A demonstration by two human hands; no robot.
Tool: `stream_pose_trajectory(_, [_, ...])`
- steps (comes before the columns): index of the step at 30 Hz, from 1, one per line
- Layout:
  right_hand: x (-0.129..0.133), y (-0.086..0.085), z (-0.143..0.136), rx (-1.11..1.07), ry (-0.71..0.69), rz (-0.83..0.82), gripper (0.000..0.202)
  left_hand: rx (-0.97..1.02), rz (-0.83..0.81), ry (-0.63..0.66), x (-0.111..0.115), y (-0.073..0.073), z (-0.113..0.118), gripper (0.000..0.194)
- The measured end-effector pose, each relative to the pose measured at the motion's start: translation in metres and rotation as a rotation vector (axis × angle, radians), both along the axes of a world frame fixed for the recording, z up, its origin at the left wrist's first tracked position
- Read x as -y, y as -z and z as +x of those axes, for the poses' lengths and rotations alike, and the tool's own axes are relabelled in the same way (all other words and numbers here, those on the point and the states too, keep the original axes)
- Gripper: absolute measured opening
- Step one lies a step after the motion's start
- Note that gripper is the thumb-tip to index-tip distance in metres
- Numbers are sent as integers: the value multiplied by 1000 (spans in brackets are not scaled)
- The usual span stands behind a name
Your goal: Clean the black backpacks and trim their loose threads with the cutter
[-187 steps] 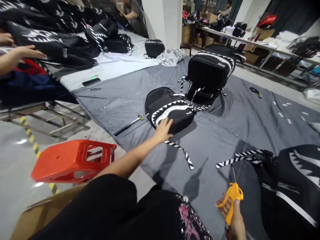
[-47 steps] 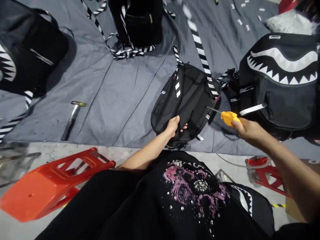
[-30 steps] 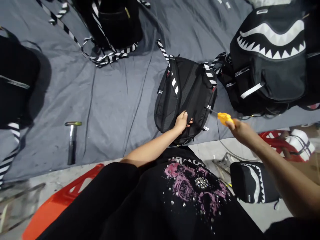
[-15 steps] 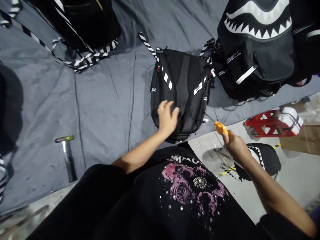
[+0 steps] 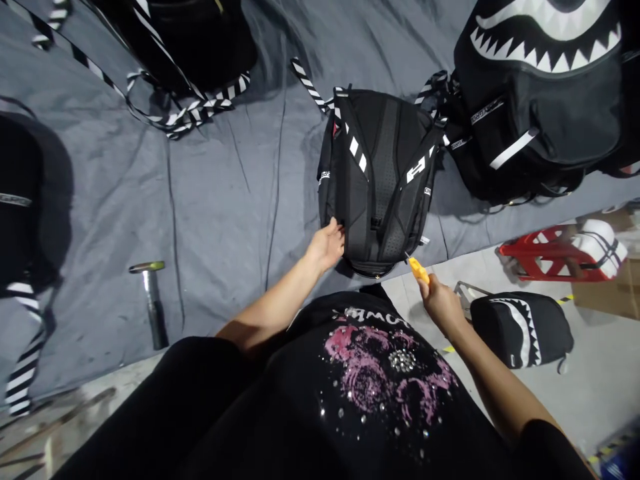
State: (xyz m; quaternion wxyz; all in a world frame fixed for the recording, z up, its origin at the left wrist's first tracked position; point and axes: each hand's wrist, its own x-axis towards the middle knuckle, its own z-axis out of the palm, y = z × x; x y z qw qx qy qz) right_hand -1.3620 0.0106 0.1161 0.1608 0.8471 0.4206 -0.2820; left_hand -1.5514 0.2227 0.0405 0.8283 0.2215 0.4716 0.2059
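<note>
A black backpack [image 5: 384, 153] lies with its padded back and straps facing up on the grey cloth [image 5: 220, 220], close to the near edge. My left hand [image 5: 327, 245] rests at the backpack's lower left side, its fingers curled loosely against the fabric; whether they grip it is unclear. My right hand [image 5: 443, 300] is closed around a yellow-handled tool [image 5: 419, 271], whose thin dark tip points at the backpack's lower right corner. Black-and-white striped straps [image 5: 357, 155] run over the backpack's upper part.
A hammer [image 5: 153, 303] lies on the cloth at the left. Other black bags [image 5: 555, 100] stand at the upper right, with more at the upper left and left edge. On the floor at right are a toothed-pattern bag [image 5: 523, 330], a red frame [image 5: 540, 252] and a cardboard box [image 5: 607, 290].
My left hand has moved from over the backpack's back panel down to its left side. My right hand has brought the yellow tool leftward to the backpack's lower corner.
</note>
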Motion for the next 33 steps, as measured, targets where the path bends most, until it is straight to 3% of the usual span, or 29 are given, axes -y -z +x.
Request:
stream_pose_trajectory(3, [-16, 12, -4, -49, -78, 51, 34, 209, -180, 80, -5, 9, 5, 59])
stream_pose_trajectory(6, [-21, 20, 0, -57, -152, 55, 35, 234, -205, 81, -16, 19, 3, 64])
stream_pose_trajectory(12, [-21, 36, 21, 112, 56, 147, 42, 217, -194, 76, -25, 29, -4, 71])
stream_pose_trajectory(18, [-45, 59, 22, 102, 21, 120, 46, 252, -215, 125, -29, 30, 5, 77])
stream_pose_trajectory(24, [-50, 70, 29, 119, -18, 88, 45, 348, -224, 181, -33, 31, 4, 71])
stream_pose_trajectory(26, [-48, 72, 29, 128, -33, 103, 45, 362, -194, 134, -30, 31, 9, 67])
stream_pose_trajectory(31, [-41, 76, 29, 162, 36, 160, 42, 338, -86, -241, -13, 22, 24, 58])
stream_pose_trajectory(33, [-39, 77, 28, 150, 85, 177, 42, 411, -49, -261, -10, 17, 23, 62])
